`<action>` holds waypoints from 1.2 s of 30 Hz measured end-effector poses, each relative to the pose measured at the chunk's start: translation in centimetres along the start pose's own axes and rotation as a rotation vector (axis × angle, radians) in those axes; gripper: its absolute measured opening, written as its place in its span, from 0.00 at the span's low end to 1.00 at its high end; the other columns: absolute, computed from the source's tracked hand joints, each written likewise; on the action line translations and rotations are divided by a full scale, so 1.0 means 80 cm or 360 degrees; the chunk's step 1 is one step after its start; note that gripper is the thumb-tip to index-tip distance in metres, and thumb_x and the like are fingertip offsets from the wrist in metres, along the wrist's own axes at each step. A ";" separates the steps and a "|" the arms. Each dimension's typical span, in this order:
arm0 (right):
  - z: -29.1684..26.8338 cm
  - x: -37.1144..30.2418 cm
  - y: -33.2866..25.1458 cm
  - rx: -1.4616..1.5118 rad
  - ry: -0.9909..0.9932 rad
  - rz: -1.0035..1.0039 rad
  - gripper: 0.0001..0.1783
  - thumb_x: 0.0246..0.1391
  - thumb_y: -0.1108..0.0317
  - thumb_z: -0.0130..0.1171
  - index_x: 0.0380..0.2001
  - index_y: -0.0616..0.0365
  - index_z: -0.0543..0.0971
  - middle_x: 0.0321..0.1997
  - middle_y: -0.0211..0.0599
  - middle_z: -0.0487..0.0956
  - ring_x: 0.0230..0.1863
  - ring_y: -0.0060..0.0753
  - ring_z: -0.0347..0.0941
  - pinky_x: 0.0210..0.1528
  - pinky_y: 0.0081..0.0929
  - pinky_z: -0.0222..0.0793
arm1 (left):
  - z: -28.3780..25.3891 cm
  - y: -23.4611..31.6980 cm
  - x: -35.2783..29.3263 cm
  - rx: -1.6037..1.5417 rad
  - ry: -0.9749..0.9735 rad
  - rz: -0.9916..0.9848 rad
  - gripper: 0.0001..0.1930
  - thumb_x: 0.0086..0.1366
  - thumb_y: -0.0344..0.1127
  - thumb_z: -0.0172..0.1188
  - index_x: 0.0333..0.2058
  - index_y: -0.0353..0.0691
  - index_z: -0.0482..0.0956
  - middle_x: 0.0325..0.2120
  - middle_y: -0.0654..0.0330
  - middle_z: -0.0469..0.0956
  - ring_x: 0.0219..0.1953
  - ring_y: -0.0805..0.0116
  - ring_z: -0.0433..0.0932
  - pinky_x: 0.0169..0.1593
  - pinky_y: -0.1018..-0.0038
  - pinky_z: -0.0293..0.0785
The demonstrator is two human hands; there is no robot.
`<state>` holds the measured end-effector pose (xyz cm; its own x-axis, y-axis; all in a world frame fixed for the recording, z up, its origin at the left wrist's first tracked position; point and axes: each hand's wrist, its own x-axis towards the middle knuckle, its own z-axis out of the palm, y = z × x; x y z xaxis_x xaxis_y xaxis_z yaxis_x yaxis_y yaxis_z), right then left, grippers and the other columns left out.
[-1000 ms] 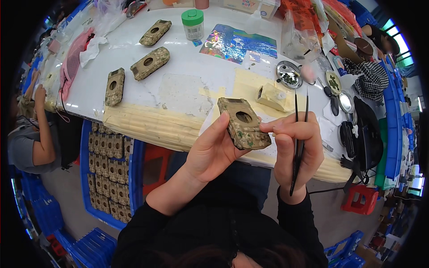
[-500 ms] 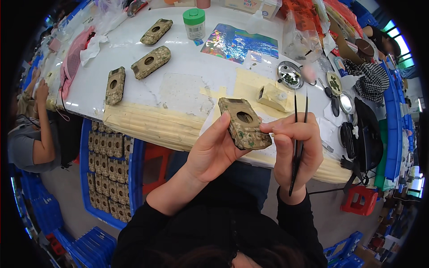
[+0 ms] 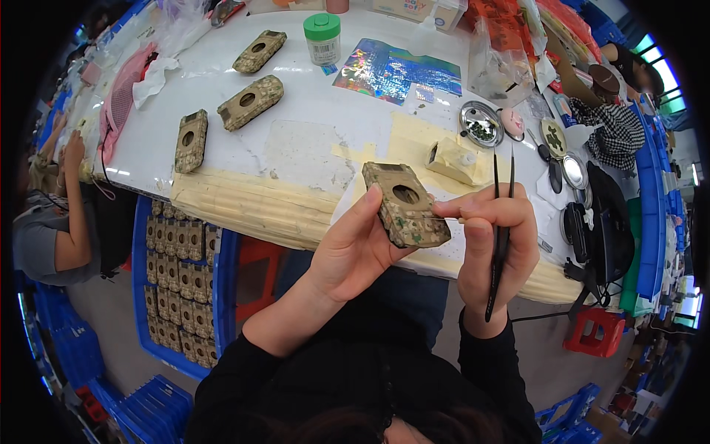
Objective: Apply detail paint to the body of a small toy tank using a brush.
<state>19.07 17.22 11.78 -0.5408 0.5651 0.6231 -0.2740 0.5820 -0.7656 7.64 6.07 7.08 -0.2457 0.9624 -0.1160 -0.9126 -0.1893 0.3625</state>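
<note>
My left hand (image 3: 342, 250) grips a camouflage-patterned casing (image 3: 423, 227) with a round hole, tilted above the table's near edge. At the casing's right side is my right hand (image 3: 510, 240), thumb and forefinger pinching a thin needle-like tool (image 3: 451, 219) whose tip meets the side wall. Black tweezers (image 3: 498, 275) are tucked among the same hand's fingers, points upward. Beyond the hands stands a tape-covered block (image 3: 452, 161). A round metal dish (image 3: 472, 118) with small dark green bits sits farther right.
Camouflage casings (image 3: 250, 102) lie at the table's left, near a green-lidded jar (image 3: 322, 41) and a shiny holographic sheet (image 3: 396, 70). A blue crate (image 3: 140, 296) of similar casings stands lower left. Another person's arm (image 3: 71, 200) is at far left; a black bag (image 3: 614, 222) lies right.
My right hand has shifted slightly right with the tweezers, and the thin tool between its fingertips now shows against the casing's side. My left hand and the casing hold nearly still.
</note>
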 end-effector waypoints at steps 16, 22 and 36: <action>-0.038 0.034 0.063 -0.1250 0.0242 -0.0252 0.06 0.50 0.73 0.66 0.27 0.58 0.77 0.23 0.32 0.71 0.23 0.33 0.65 0.25 0.27 0.60 | -0.029 0.052 -0.009 -0.0431 -0.0273 0.0332 0.34 0.73 0.48 0.44 0.66 0.32 0.44 0.61 0.39 0.57 0.65 0.49 0.60 0.64 0.58 0.66; -0.038 0.031 0.073 -0.1375 0.0072 -0.0176 0.07 0.48 0.72 0.67 0.31 0.56 0.79 0.26 0.34 0.72 0.29 0.37 0.69 0.31 0.30 0.65 | -0.038 0.071 -0.017 -0.0445 -0.0322 0.0498 0.35 0.73 0.46 0.44 0.67 0.32 0.40 0.64 0.42 0.53 0.67 0.49 0.56 0.68 0.56 0.59; -0.032 -0.015 0.020 -0.0532 -0.0412 0.0159 0.31 0.49 0.70 0.67 0.55 0.65 0.68 0.38 0.42 0.82 0.43 0.37 0.78 0.51 0.29 0.68 | -0.044 0.070 -0.018 -0.0508 -0.0264 0.0492 0.35 0.73 0.46 0.44 0.67 0.32 0.40 0.64 0.39 0.53 0.67 0.48 0.56 0.68 0.55 0.59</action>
<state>21.37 18.95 10.24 -0.7449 0.4876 0.4553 0.0392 0.7133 -0.6997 1.71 2.95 6.03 -0.4898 0.8647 0.1116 -0.8661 -0.4972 0.0516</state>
